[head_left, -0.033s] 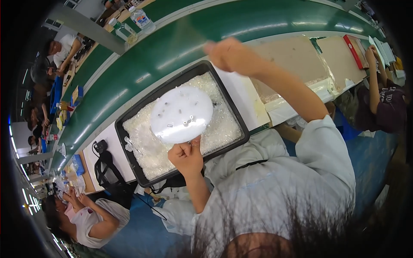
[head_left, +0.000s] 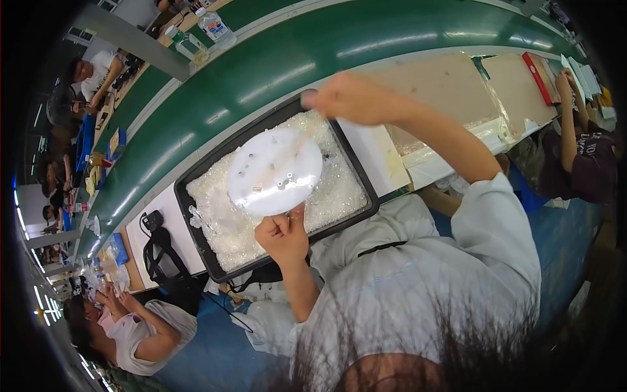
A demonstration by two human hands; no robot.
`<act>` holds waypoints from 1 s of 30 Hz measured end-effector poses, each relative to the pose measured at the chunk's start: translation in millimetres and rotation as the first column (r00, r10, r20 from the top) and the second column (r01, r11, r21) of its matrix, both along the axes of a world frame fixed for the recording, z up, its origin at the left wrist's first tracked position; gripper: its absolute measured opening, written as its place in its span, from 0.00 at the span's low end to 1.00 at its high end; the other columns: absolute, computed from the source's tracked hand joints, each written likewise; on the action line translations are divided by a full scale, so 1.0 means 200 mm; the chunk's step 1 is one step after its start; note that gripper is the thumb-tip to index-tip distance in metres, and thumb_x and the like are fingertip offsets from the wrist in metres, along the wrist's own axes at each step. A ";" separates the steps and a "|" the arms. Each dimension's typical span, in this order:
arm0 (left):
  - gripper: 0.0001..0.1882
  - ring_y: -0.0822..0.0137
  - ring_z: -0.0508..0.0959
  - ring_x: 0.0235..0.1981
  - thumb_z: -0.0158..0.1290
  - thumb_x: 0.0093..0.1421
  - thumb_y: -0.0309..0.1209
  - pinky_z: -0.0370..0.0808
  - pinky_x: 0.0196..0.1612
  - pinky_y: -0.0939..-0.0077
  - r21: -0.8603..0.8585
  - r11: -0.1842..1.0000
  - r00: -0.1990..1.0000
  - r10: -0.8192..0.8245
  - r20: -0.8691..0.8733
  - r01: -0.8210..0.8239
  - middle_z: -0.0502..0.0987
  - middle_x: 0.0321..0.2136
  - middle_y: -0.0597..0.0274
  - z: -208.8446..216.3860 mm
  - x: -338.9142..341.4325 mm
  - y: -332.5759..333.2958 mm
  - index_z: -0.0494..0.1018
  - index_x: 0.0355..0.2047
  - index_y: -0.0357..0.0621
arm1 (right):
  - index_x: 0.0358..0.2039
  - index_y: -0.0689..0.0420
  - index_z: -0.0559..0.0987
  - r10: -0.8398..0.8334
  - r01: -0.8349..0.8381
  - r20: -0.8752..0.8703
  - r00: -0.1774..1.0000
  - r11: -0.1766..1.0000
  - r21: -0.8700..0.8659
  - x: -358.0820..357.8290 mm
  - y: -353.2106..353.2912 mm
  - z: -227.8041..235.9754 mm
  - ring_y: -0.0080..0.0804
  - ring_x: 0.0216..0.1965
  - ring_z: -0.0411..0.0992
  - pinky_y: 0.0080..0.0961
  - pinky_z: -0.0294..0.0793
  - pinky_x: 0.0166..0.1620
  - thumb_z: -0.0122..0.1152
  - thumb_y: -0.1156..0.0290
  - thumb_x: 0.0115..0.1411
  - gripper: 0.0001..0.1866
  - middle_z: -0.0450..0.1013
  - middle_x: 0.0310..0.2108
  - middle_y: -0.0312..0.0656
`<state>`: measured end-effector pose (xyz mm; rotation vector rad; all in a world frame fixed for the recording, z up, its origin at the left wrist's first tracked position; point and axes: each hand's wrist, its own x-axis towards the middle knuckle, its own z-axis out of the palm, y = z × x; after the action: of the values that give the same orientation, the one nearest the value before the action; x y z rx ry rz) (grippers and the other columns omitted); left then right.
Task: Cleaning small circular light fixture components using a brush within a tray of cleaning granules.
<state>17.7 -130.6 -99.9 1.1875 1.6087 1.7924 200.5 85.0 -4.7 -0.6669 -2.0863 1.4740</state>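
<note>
My left hand (head_left: 283, 238) is closed on the near edge of a round white plate (head_left: 255, 196), with the thumb up against its rim. Several small grey pieces and a few little ring-like bits lie scattered on that plate. Under the plate is a black rectangular tray (head_left: 367, 215) filled with clear, glittering granules (head_left: 343, 193). My right hand (head_left: 349, 98) hovers over the tray's far right corner, apart from the plate. Motion smears its fingers, so whether they hold anything cannot be made out.
A green bench surface (head_left: 274, 68) curves past the tray's far side, with two plastic bottles (head_left: 215, 29) beyond it. Brown board (head_left: 444, 91) lies to the right, a black strap (head_left: 160, 255) to the left. Other people sit at both sides, including one (head_left: 140, 333) at the lower left.
My right hand has moved left and down, closer to the tray's far corner. The plate has shifted very slightly; my left hand keeps its hold on it.
</note>
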 end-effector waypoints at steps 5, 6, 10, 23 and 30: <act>0.30 0.82 0.58 0.20 0.66 0.57 0.20 0.55 0.24 0.86 0.112 0.993 1.000 -0.031 -0.003 0.031 0.62 0.13 0.73 -0.03 0.00 0.01 0.52 0.14 0.47 | 0.18 0.58 0.71 -0.141 0.146 -0.080 0.987 0.987 0.064 0.04 0.00 -0.03 0.24 0.17 0.59 0.28 0.60 0.22 0.53 0.54 0.70 0.26 0.60 0.12 0.33; 0.29 0.80 0.67 0.26 0.65 0.58 0.22 0.64 0.31 0.84 0.008 0.999 0.999 -0.031 -0.041 0.031 0.71 0.20 0.65 -0.02 -0.01 -0.01 0.53 0.15 0.48 | 0.18 0.58 0.71 -0.144 0.149 -0.080 0.986 0.987 0.063 0.04 0.00 -0.06 0.24 0.17 0.59 0.28 0.60 0.22 0.53 0.54 0.70 0.26 0.60 0.12 0.33; 0.29 0.80 0.69 0.28 0.66 0.59 0.24 0.68 0.35 0.85 -0.038 0.998 0.996 -0.059 -0.068 0.056 0.76 0.23 0.62 -0.01 -0.02 -0.03 0.54 0.15 0.49 | 0.14 0.55 0.69 -0.100 0.095 -0.031 0.995 0.987 -0.126 0.04 -0.01 -0.09 0.18 0.16 0.55 0.21 0.53 0.20 0.53 0.56 0.71 0.27 0.59 0.13 0.30; 0.30 0.82 0.58 0.21 0.66 0.57 0.21 0.58 0.25 0.86 -0.036 0.998 0.999 -0.044 0.020 0.045 0.68 0.16 0.71 0.03 0.01 0.01 0.53 0.14 0.47 | 0.14 0.55 0.65 -0.188 0.152 0.097 0.977 0.942 0.298 0.07 -0.10 -0.08 0.18 0.18 0.54 0.21 0.55 0.23 0.51 0.59 0.71 0.27 0.59 0.13 0.28; 0.27 0.73 0.81 0.36 0.64 0.59 0.19 0.74 0.36 0.81 0.011 0.996 0.995 -0.091 0.039 0.091 0.84 0.34 0.46 0.08 0.04 0.03 0.55 0.17 0.46 | 0.21 0.55 0.67 -0.118 0.108 0.066 0.991 0.983 0.147 0.14 -0.11 -0.14 0.17 0.19 0.52 0.21 0.54 0.22 0.45 0.57 0.74 0.24 0.57 0.16 0.28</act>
<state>25.8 -124.3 -83.2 1.2016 1.5018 1.7567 229.4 62.6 -32.2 -0.7807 -2.1489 1.2416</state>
